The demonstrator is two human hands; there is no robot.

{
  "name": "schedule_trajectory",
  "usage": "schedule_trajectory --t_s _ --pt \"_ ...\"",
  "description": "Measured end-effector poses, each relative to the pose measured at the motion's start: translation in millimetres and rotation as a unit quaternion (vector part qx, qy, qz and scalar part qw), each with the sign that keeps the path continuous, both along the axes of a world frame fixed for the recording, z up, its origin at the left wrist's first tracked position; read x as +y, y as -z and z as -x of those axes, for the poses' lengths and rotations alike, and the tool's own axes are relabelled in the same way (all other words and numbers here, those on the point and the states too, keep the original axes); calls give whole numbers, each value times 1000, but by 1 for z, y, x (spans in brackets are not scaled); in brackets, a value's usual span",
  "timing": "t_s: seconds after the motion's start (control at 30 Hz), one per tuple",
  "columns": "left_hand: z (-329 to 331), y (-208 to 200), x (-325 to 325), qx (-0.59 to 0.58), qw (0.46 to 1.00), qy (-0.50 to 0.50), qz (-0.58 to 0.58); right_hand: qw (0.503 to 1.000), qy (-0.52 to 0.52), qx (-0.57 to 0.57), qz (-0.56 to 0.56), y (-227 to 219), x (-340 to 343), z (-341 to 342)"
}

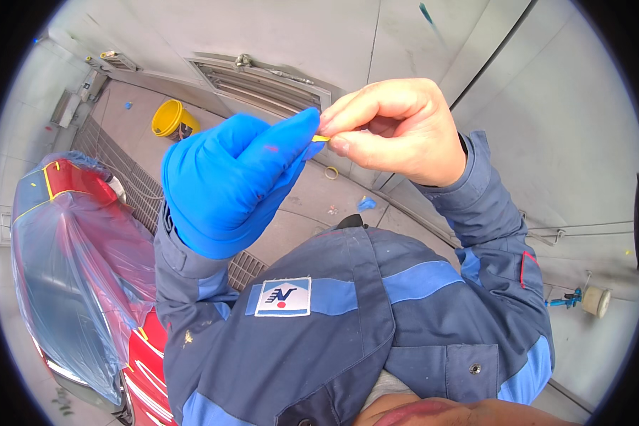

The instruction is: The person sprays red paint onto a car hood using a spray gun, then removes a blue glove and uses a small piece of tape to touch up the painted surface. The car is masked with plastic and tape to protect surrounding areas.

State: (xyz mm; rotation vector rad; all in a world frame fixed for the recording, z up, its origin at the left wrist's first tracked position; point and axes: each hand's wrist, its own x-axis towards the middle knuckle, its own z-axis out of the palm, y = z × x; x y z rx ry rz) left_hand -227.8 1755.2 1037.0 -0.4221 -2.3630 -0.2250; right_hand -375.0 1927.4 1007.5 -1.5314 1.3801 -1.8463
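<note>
My left hand (227, 177), in a blue glove, is raised in front of my chest with thumb and fingers pinched together. Opposite it my bare right hand (419, 131) has its thumb and index finger closed in a pinch. Between the two sets of fingertips shows a small yellow strip (321, 138), which looks like a bit of masking tape. Both hands grip it, and the fingers hide most of it. The fingertips of the two hands nearly touch.
At the left stands a red car (145, 348) partly covered with clear masking film (85, 263) and yellow tape. A yellow bucket (167, 119), a tape ring (331, 172) and a crumpled blue scrap (366, 204) are on the floor. A spray gun (566, 299) hangs at the right wall.
</note>
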Motion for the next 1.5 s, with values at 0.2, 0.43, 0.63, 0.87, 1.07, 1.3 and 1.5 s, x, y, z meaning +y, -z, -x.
schedule_trajectory --t_s 0.2,0.43,0.63,0.87,1.07,1.3,1.5 --pt "0 0 3 -8 1000 3 -23 997 43 58 0 1 3 -4" --pt "3 3 7 10 1000 15 -1 970 136 183 89 6 -3 -8" --pt "3 4 4 16 999 -7 -30 1000 12 1 2 -1 5 -5" --pt "-1 6 3 17 997 -21 -70 1000 1 -1 -20 -3 4 -2" --pt "-1 2 0 21 999 -9 -27 996 -17 -34 -76 -19 7 2" --pt "-3 -2 -7 5 1000 2 23 979 -98 -81 -161 -25 0 0" --pt "-7 -3 -10 -17 1000 6 12 973 -130 -77 -175 -21 -4 8"
